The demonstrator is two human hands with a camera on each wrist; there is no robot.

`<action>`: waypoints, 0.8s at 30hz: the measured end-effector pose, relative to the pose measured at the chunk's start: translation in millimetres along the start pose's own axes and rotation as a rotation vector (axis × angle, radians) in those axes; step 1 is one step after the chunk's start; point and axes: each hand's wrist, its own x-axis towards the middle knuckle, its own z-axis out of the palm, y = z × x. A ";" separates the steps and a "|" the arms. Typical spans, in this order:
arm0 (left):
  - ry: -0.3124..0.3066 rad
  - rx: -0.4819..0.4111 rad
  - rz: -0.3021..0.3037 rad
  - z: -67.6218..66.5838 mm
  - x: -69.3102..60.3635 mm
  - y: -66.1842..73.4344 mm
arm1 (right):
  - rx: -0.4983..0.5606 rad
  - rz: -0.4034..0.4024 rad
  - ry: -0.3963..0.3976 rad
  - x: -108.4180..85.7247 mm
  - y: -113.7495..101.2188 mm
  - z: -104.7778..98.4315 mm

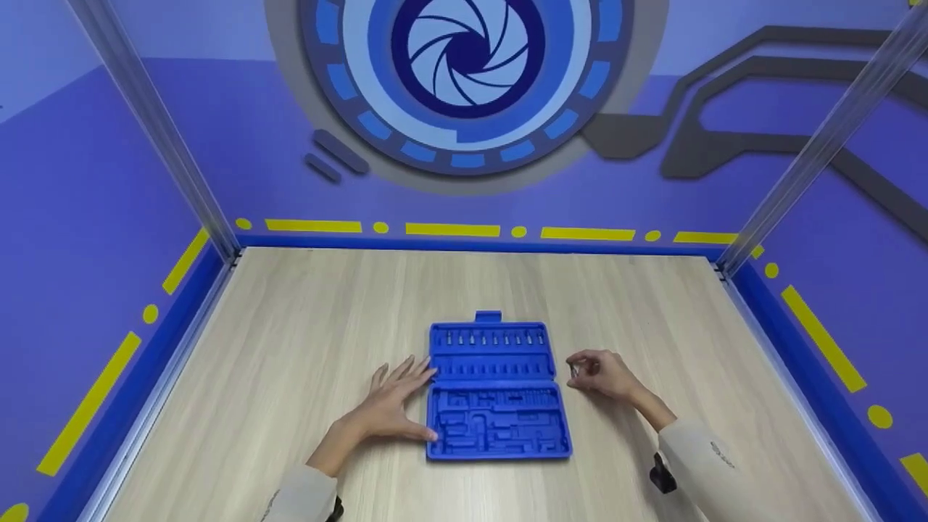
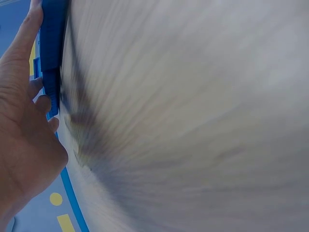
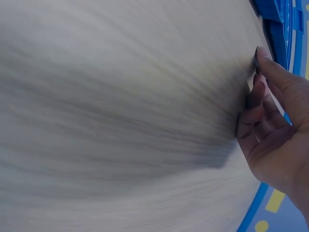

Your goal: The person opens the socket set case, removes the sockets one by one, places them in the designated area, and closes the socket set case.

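An open blue plastic tool case (image 1: 500, 418) lies flat on the table, its moulded slots facing up. Along the far part of its lid stands a row of several small metal bits (image 1: 495, 338). My left hand (image 1: 388, 406) is spread at the case's left side, fingertips and thumb touching its edge. Just off the right side of the case, my right hand (image 1: 605, 375) pinches a small dark metal piece (image 1: 573, 370) between thumb and fingers. Its exact kind is mostly hidden by the fingers. In the right wrist view that piece (image 3: 256, 59) shows as a thin dark edge.
The wood-grain table (image 1: 348, 312) extends on all sides of the case. A blue wall (image 1: 464, 206) with yellow marks closes off the back, and similar panels stand left and right. Metal posts (image 1: 167, 138) rise at the rear corners.
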 end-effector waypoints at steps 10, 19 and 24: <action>0.004 0.020 0.001 0.4 2.7 -0.2 | 0.051 0.004 0.001 -2.4 -1.4 -3.1; 0.019 0.021 0.005 -2.5 5.1 0.7 | 0.064 -0.007 -0.008 2.2 -3.8 -8.9; 0.008 0.006 0.001 -0.1 3.5 0.5 | 0.076 -0.008 -0.062 0.4 -4.1 -12.9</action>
